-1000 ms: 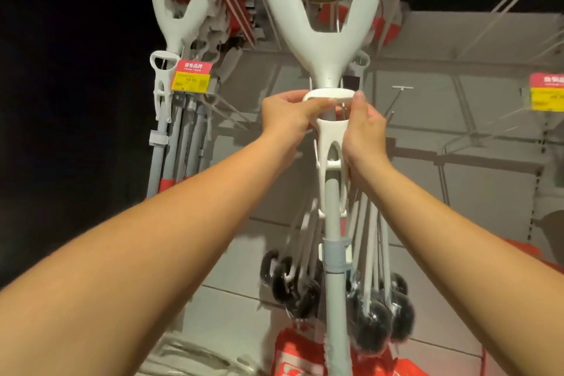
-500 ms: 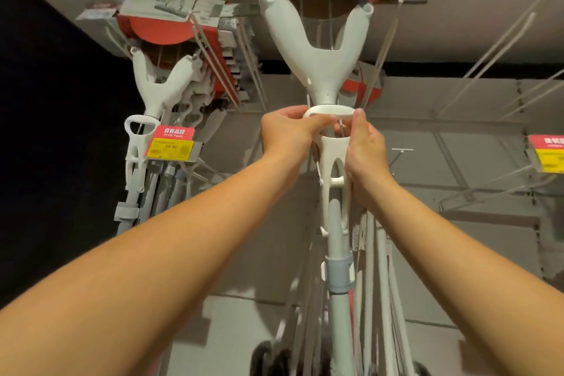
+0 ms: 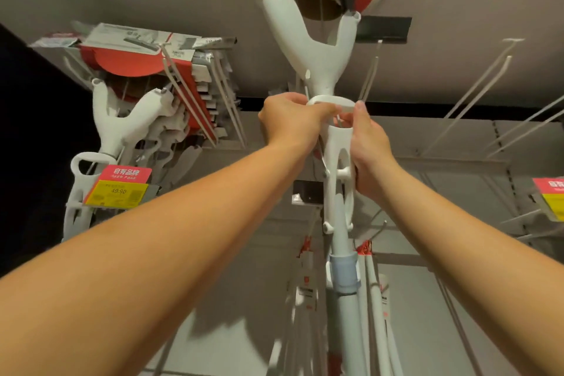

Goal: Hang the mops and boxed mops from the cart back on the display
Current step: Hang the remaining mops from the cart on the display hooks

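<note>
Overhead, left hand (image 3: pixel 290 124) and right hand (image 3: pixel 371 156) tight around mop (image 3: pixel 340 224)

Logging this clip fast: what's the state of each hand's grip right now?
Left grip: holds the mop's hanging loop.
Right grip: holds the mop handle below it.

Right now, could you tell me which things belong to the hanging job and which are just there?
In the job: white plastic looped mop handle, left hand, right hand.
Just there: yellow-and-pink price tag, neighbouring white hung mops, bare white wire pegs.
</note>
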{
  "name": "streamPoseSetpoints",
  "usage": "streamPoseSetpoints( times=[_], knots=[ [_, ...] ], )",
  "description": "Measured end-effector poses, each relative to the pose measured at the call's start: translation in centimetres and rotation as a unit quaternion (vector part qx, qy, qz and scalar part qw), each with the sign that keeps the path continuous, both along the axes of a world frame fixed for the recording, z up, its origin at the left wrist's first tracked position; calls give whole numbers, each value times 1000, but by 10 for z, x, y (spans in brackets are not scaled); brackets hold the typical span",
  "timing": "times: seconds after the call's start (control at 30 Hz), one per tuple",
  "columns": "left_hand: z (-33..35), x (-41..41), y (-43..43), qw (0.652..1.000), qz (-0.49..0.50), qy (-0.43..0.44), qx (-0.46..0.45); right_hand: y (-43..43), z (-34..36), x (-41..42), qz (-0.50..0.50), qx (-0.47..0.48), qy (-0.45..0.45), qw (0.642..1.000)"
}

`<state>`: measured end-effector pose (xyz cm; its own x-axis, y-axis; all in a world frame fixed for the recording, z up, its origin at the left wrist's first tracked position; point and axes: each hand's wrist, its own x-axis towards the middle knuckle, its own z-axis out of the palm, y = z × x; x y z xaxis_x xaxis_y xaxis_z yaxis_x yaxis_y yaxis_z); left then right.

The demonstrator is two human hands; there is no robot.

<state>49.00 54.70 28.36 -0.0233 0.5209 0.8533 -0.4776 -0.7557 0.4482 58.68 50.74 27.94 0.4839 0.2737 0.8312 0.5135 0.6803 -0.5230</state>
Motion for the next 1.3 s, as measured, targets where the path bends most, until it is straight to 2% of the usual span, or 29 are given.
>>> streamPoseSetpoints(
  times=[0.27,0.47,0.77,0.93,1.3],
  knots=[
    [21,25,2,997,73,-6,-21,20,23,35,73,-59,-5,996],
    [38,38,-3,997,70,-11,-8,11,38,52,126,-65,11,990],
    [47,72,16,996,50,65,31,15,34,83,65,-40,29,997],
    [47,87,26,994,57,70,59,23,31,97,14,-28,29,999],
    [47,98,48,990,68,68,100,40,28,108,-18,-17,52,998]
  ],
)
